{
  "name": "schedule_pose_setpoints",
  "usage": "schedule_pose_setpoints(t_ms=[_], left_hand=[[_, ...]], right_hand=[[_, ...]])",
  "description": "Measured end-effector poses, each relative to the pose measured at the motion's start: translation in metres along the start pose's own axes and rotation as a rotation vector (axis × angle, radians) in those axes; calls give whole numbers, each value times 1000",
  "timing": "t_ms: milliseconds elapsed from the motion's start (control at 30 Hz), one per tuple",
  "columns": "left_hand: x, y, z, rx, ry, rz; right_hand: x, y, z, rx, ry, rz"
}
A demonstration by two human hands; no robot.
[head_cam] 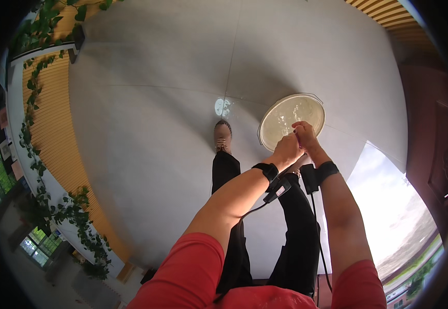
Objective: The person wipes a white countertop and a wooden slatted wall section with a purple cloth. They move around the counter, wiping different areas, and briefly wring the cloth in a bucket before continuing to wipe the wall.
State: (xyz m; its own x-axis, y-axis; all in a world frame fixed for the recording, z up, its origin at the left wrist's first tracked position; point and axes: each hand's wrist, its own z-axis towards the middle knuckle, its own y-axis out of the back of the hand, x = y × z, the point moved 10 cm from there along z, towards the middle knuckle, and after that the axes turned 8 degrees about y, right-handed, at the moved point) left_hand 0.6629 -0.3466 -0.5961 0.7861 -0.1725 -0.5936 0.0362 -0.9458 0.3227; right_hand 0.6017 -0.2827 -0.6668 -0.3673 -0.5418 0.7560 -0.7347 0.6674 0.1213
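Over a round pale bucket (262,135) on the floor, my two hands are close together with their fingers closed. My left hand (288,148) and my right hand (306,136) both grip a purple cloth (298,140). Only a sliver of it shows between the fingers, so its shape is hidden. Water (276,116) fills the bucket's inside, with bright splashes or ripples on its surface. The bucket's wire handle (318,98) hangs down outside the rim.
A wet patch (221,107) lies on the grey tiled floor (162,116) ahead of my brown shoe (223,135). Black cables (316,216) run from devices on my wrists. A slatted counter (54,116) with trailing plants stands left; a dark red door (429,127) is right, beside bright sunlight.
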Motion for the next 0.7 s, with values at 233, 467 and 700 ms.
schedule_pose_setpoints(t_ms=[233, 467, 700], left_hand=[[-23, 49, -40, -216, -101, 151], [-28, 162, -73, 107, -140, -519], [39, 319, -128, 172, 133, -1495]], right_hand=[[30, 4, -31, -192, -219, -150], [175, -78, -92, 338, -366, 387], [330, -144, -97, 71, 284, 474]])
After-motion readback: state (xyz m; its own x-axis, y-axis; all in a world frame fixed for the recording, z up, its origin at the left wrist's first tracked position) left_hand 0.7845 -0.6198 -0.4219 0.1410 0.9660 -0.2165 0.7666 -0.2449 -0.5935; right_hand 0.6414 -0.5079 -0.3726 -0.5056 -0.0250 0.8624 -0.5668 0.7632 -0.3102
